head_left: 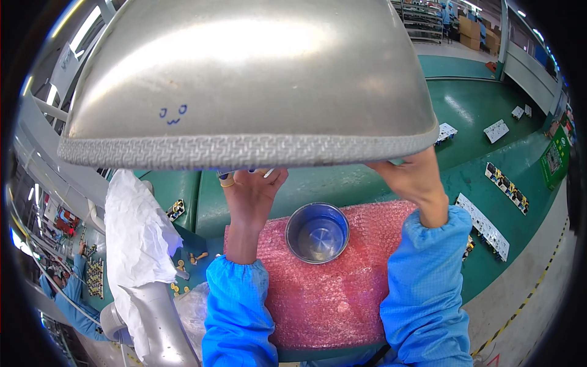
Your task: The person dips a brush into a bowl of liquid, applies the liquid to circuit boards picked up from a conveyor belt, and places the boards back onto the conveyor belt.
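Note:
A large metal hood (257,79) with a braided grey trim fills the upper part of the head view and covers what lies behind it. My left hand (251,192) reaches up behind its lower edge, fingers curled together, with a yellow cover on one finger. A small white bit shows at those fingers; I cannot make out what they hold. Farther right, my right hand (416,180) also reaches behind the trim, its fingertips hidden. Between my forearms a round metal cup (318,233) stands on pink bubble wrap (330,300), untouched by either hand.
White crumpled paper (134,226) drapes over a metal duct (162,324) at left, beside small yellowish parts (178,287). Circuit boards (483,226) lie on the green work surface (513,269) at right. Far left, another person's blue sleeve (76,300) shows near more boards.

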Action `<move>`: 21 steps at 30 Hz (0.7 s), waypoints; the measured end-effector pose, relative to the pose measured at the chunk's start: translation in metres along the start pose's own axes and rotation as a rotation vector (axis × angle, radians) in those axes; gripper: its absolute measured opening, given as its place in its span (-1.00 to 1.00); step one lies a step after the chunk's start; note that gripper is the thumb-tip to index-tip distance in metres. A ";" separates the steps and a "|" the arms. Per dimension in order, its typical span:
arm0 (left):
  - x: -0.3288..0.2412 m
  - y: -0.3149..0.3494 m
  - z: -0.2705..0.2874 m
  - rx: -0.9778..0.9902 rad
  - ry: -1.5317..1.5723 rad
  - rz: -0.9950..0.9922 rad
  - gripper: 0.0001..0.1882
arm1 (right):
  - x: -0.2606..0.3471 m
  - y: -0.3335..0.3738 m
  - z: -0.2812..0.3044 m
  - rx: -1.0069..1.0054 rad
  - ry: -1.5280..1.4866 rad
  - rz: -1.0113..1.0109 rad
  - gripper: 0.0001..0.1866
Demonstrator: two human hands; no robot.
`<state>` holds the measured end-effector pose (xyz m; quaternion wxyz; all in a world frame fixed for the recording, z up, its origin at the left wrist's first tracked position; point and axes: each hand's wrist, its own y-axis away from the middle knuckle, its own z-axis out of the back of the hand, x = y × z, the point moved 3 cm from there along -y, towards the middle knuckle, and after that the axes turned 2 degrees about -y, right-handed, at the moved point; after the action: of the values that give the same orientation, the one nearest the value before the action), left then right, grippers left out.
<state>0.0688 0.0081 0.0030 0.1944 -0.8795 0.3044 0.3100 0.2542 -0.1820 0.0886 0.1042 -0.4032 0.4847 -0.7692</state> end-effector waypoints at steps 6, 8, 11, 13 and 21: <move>0.008 0.007 -0.014 0.091 -0.087 0.018 -0.56 | -0.002 0.001 -0.013 -0.104 0.015 0.024 -0.73; 0.011 0.008 -0.018 0.159 -0.073 0.026 -0.57 | 0.002 0.000 -0.014 -0.062 0.047 0.050 -0.73; 0.006 0.006 -0.012 0.153 -0.017 0.015 -0.58 | 0.008 0.000 -0.008 0.034 0.044 0.075 -0.73; 0.003 0.004 -0.003 0.062 0.009 0.006 -0.59 | 0.014 -0.004 -0.004 0.086 0.025 0.070 -0.74; 0.011 0.010 -0.026 0.166 -0.104 0.039 -0.58 | 0.011 -0.001 -0.021 0.008 0.061 0.150 -0.70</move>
<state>0.0797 -0.0174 0.0133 0.2761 -0.8369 0.3356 0.3328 0.2326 -0.1739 0.0906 0.1485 -0.3419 0.5134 -0.7730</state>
